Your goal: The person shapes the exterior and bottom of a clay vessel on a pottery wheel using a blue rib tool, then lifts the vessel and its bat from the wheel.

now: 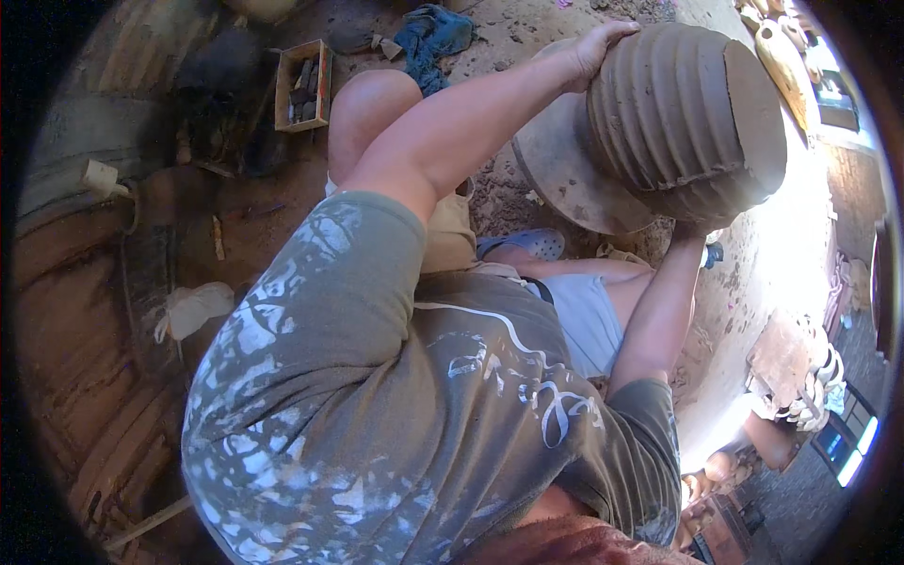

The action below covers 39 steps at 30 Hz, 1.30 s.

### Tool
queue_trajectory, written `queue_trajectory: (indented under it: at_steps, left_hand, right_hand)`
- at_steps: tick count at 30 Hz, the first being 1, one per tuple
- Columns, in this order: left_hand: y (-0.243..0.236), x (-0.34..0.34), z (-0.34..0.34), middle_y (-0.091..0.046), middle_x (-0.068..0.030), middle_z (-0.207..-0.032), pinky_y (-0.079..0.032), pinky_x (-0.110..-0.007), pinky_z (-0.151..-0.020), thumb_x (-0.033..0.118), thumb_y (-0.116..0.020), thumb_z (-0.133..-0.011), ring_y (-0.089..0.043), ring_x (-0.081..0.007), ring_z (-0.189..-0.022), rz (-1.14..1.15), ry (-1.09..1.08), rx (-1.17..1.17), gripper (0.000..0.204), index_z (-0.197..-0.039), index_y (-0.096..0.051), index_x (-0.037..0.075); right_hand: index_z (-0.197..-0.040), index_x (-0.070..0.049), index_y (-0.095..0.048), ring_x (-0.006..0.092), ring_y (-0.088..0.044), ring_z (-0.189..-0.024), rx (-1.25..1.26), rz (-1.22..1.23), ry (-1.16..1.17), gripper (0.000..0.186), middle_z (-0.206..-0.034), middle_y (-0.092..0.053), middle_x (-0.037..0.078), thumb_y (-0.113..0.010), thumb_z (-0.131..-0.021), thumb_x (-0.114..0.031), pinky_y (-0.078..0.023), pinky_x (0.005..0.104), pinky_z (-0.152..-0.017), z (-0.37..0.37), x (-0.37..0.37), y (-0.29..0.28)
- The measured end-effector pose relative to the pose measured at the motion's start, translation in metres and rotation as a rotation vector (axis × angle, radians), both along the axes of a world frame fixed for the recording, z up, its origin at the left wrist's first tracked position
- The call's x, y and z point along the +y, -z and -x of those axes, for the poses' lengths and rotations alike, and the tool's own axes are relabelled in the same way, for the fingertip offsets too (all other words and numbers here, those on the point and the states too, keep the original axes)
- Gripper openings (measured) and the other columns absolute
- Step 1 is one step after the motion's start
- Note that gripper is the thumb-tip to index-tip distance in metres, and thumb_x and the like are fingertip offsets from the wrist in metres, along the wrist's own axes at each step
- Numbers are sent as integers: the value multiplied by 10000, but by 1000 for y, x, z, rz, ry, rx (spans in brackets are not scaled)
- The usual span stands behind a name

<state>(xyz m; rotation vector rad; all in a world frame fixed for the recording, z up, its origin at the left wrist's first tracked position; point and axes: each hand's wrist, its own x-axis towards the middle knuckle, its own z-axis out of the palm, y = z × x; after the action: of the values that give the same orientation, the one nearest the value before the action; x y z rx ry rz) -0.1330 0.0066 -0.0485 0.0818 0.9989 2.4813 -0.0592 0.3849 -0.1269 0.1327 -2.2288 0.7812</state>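
Observation:
A large ridged clay pot [670, 108] is between my two hands, tilted over, with a smooth round face toward the right. My left hand [601, 55] grips its upper left edge, the fingers laid over the top. Under its lower side is my right hand [699, 229], mostly hidden by the pot and the forearm. Beside the pot lies a flat round disc [562, 174], like a potter's wheel head, partly covered by the pot. I cannot tell whether pot and disc touch.
A wooden box [322, 89] of dark tools and a blue cloth [433, 40] lie at the top. A blue clog [544, 244] is on my foot below the disc. Several clay pieces [789, 71] stand along the right. A white rag [200, 309] lies left.

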Motion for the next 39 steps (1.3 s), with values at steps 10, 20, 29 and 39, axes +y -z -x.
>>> queue_trajectory:
  at_steps: [10,20,29,39]
  left_hand:
    - [5,-8,-15,-670,-86,-1460,-414,-419,-1168,581,-516,-1035,-605,-224,-1336,74,-95,79,658,-1489,-616,115]
    - [26,-23,-4,-438,-131,-1669,-271,-475,-1283,604,-388,-1089,-389,-301,-1546,278,-239,315,733,-1619,-439,100]
    - [30,-34,-48,-346,-89,-1719,-235,-468,-1290,711,-164,-1098,-256,-258,-1604,540,-262,438,851,-1672,-307,99]
    - [17,-77,-64,-700,-89,-1339,-497,-381,-994,361,-607,-1084,-647,-217,-1196,537,-460,142,465,-1411,-634,31]
  right_hand:
    - [-1471,-31,-562,216,-622,-1274,-50,-256,30,454,-1426,-634,105,-498,-1120,-312,-523,339,-1058,-14,-42,-16]
    - [-1512,-18,-516,286,-532,-1390,-343,1089,110,524,-1512,-559,132,-512,-1131,-377,-432,462,-1129,-84,-72,-94]
    - [-1686,-86,-282,300,-303,-1569,-340,1200,-273,727,-1734,-313,84,-441,-1129,-526,-233,496,-1261,-132,-148,-101]
    - [-1633,-22,-374,302,-461,-1470,-455,1206,-235,593,-1639,-450,103,-452,-1158,-369,-340,495,-1219,-182,-133,-84]
